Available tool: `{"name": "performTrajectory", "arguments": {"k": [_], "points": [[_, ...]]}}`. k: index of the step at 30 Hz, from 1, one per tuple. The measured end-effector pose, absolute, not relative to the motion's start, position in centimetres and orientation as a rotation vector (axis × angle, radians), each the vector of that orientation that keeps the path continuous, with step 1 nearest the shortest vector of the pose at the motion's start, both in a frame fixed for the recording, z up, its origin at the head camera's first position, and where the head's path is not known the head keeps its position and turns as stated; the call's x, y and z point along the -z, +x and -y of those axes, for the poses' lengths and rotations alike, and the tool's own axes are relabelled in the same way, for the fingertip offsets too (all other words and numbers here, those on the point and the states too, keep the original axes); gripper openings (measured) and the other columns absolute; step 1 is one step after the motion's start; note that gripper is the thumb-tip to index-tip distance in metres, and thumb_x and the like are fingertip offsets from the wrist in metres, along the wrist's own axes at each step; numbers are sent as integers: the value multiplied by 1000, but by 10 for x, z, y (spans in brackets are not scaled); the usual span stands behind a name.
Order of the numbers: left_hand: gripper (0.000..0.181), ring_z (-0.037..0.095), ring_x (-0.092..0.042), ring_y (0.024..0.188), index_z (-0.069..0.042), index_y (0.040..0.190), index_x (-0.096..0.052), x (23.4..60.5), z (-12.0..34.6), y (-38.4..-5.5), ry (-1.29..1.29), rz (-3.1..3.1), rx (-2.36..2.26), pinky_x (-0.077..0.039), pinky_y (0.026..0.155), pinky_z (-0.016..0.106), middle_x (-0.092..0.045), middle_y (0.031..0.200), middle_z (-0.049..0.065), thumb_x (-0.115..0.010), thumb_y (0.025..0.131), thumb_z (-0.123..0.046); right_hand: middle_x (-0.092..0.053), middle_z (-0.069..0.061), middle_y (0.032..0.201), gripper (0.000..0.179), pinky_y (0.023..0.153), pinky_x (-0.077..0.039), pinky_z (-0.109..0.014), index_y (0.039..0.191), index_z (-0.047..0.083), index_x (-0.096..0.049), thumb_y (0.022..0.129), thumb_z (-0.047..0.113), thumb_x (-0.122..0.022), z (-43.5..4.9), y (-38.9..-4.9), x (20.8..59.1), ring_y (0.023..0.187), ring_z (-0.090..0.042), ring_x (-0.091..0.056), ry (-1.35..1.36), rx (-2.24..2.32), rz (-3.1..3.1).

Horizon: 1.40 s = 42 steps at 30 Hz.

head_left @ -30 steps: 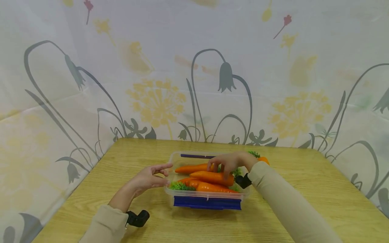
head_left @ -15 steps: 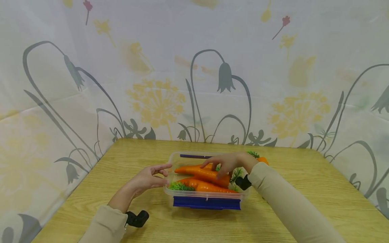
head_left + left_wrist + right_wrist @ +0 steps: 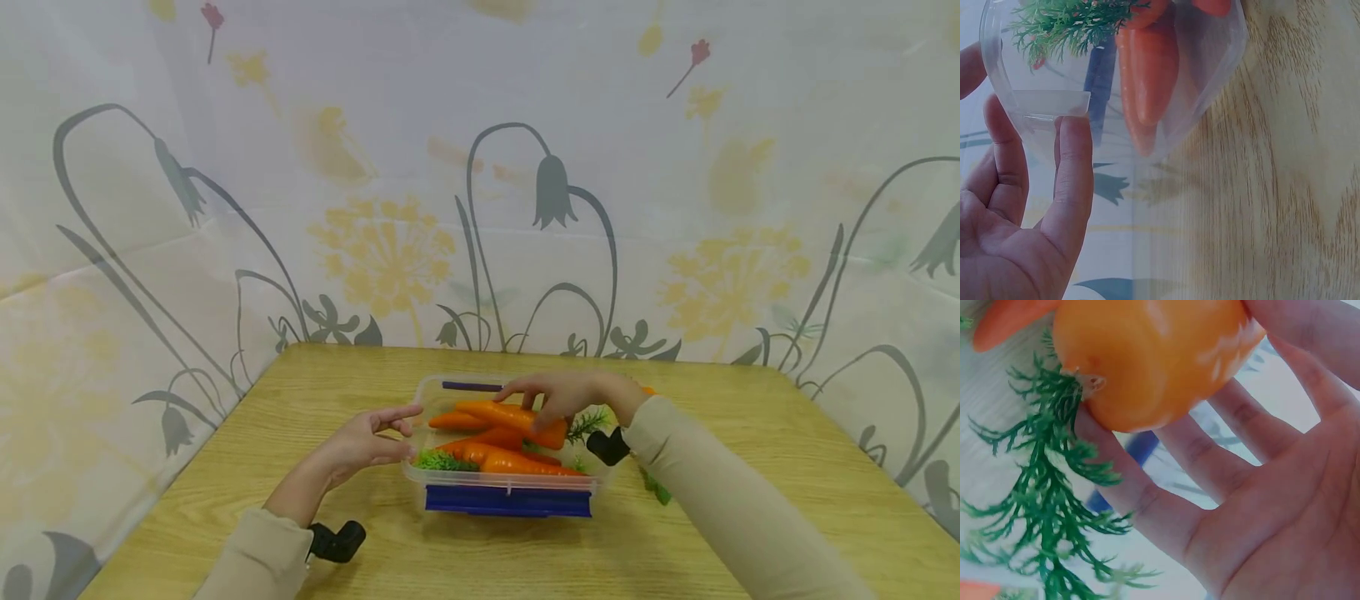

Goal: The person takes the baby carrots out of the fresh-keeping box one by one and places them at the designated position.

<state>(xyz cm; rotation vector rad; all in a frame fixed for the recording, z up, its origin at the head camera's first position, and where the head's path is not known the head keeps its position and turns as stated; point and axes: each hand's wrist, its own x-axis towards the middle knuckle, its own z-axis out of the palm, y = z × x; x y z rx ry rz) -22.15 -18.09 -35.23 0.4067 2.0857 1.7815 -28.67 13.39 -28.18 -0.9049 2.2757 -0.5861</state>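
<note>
My right hand (image 3: 566, 396) holds an orange carrot (image 3: 510, 415) over the container, thumb on the near side and fingers on the far side. Green fronds (image 3: 1044, 487) hang from its thick end in the right wrist view. Beneath it, several other carrots (image 3: 498, 459) lie in a clear plastic container (image 3: 417, 408) with dark blue latches (image 3: 508, 501). My left hand (image 3: 363, 440) is at the container's left end, its fingers mostly straight. In the left wrist view, one fingertip (image 3: 1075, 128) touches a clear tab on the container wall.
To the right of the container, an orange thing (image 3: 648, 391) and green leaves (image 3: 657, 488) show partly behind my right sleeve. The container stands on a wood-grain table (image 3: 712, 542). A flower-patterned cloth (image 3: 405, 167) rises along the back and sides.
My right hand has lifted the carrot a little from among the others, and its tip now points left above them. The left hand stays at the container's left end.
</note>
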Motion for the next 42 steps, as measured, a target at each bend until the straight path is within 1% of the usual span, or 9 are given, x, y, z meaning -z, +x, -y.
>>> {"name": "performTrajectory", "arguments": {"k": [6, 9, 14, 22, 24, 31, 34, 38, 42], "points": [[64, 26, -47, 104, -1, 141, -38, 351, 181, -221, 397, -2091, -1785, -45, 87, 38, -45, 106, 16, -67, 84, -4, -43, -17, 127, 59, 69, -51, -35, 142, 20, -38, 89, 7, -61, -141, -285, 272, 104, -28, -51, -888, 662, -2264], [63, 24, -48, 103, -1, 142, -38, 351, 181, -221, 398, -2088, -1789, -45, 87, 38, -44, 106, 15, -66, 85, -3, -44, -14, 124, 59, 65, -50, -35, 142, 22, -38, 90, 7, -60, -146, -284, 269, 98, -25, -53, -896, 657, -2292], [63, 26, -48, 105, -1, 142, -38, 351, 182, -221, 396, -2093, -1785, -45, 88, 38, -44, 106, 15, -66, 85, -3, -45, -13, 121, 60, 66, -52, -37, 142, 25, -38, 89, 6, -61, -154, -279, 265, 93, -24, -55, -848, 712, -2320], [63, 27, -47, 105, -1, 141, -39, 353, 182, -220, 376, -2086, -1794, -46, 86, 37, -43, 108, 18, -66, 84, -3, -44, -17, 121, 59, 63, -52, -41, 144, 23, -34, 92, 12, -59, -175, -275, 263, 88, -25, -55, -808, 778, -2384], [64, 27, -47, 105, -1, 141, -39, 353, 182, -219, 374, -2089, -1794, -46, 86, 37, -43, 108, 18, -68, 84, -4, -43, -18, 120, 59, 61, -51, -41, 144, 21, -34, 92, 14, -60, -181, -274, 263, 85, -25, -56, -804, 807, -2395], [64, 23, -49, 100, -1, 141, -39, 352, 182, -220, 378, -2098, -1788, -46, 86, 36, -44, 108, 17, -68, 84, -4, -49, -17, 115, 60, 60, -52, -38, 144, 16, -35, 91, 20, -62, -205, -272, 266, 89, -25, -56, -854, 871, -2468], [64, 25, -48, 102, -2, 141, -39, 352, 181, -221, 380, -2090, -1793, -46, 86, 36, -44, 108, 17, -68, 84, -4, -50, -17, 112, 60, 59, -52, -38, 143, 15, -35, 90, 21, -63, -215, -272, 270, 84, -25, -58, -831, 901, -2491], [65, 31, -44, 109, -1, 141, -39, 352, 180, -221, 383, -2074, -1798, -46, 86, 36, -44, 107, 17, -69, 83, -4, -47, -19, 113, 62, 58, -52, -43, 144, 14, -34, 90, 22, -63, -229, -271, 278, 79, -26, -60, -773, 946, -2502], [65, 28, -46, 106, -1, 140, -40, 352, 180, -220, 385, -2076, -1797, -46, 86, 36, -44, 106, 14, -70, 83, -5, -46, -19, 114, 63, 57, -52, -47, 144, 14, -33, 90, 25, -64, -240, -270, 284, 76, -26, -59, -736, 961, -2542]]}}
